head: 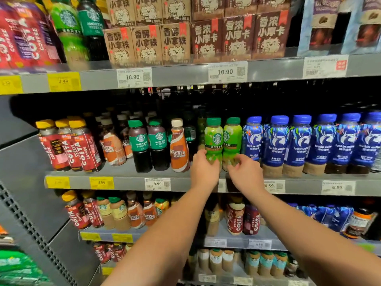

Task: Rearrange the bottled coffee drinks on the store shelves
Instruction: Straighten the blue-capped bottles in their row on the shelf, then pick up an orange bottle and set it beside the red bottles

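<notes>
Two light-green Starbucks bottles stand side by side at the front of the middle shelf. My left hand grips the lower part of the left green bottle. My right hand has its curled fingertips at the base of the right green bottle; whether they clasp it is unclear. Left of them stand an orange Nescafe bottle and two dark Starbucks Americano bottles. A row of blue Luckin coffee bottles fills the shelf to the right.
Red Costa bottles stand at the shelf's left end. The shelf above carries brown drink cartons and more bottles. Lower shelves hold Costa, Starbucks and Nescafe bottles. Price tags line the shelf edges. A grey side panel bounds the left.
</notes>
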